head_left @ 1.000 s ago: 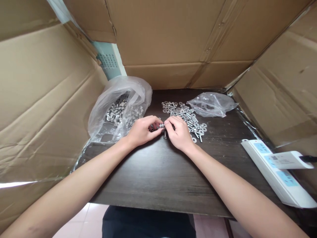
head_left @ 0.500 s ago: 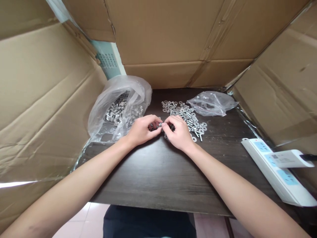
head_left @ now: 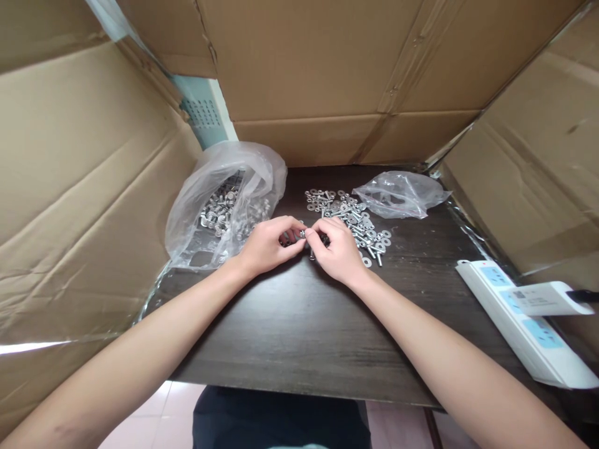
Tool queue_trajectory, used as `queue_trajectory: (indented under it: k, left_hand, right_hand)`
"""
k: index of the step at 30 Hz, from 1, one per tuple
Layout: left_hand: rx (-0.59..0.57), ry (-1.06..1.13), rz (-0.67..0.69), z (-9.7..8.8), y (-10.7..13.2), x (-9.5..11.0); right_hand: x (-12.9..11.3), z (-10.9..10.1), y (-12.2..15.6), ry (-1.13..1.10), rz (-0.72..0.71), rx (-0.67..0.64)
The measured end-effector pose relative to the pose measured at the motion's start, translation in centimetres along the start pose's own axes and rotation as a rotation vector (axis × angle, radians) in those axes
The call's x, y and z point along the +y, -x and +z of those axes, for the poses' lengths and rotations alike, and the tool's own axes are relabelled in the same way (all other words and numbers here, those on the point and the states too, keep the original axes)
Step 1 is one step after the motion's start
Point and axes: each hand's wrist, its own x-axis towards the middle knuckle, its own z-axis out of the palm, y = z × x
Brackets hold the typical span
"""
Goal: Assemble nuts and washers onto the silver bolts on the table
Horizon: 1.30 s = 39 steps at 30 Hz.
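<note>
Silvery metal, a small fastener (head_left: 302, 234), was pinched between the fingertips of your left hand (head_left: 269, 246) and right hand (head_left: 336, 249), nearer you than the left part of the pile of bolts and washers (head_left: 353, 218). Left of that pile, a clear bag (head_left: 185, 215) held hardware (head_left: 219, 214); beside the pile's far right lay another bag (head_left: 405, 193).

This is a makeshift small-parts assembly corner, though whether in a home or a workshop cannot be told: cardboard panels (head_left: 327, 62) wall in a dark table (head_left: 290, 324) beyond and on both sides of the grip. Just beyond and right of the grip lies a loose heap of bolts, nuts and washers (head_left: 353, 219), with a clear bag (head_left: 253, 159) of hardware to its left. Farther right sits a power strip (head_left: 526, 343).
</note>
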Motion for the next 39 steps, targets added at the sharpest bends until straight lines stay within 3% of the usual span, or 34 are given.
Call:
queue_trajectory:
  k: [39]
  left_hand:
    - [0.022, 0.005, 0.037, 0.11, 0.05, -0.02]
  right_hand:
    - [-0.03, -0.20, 0.03, -0.034, 0.017, 0.000]
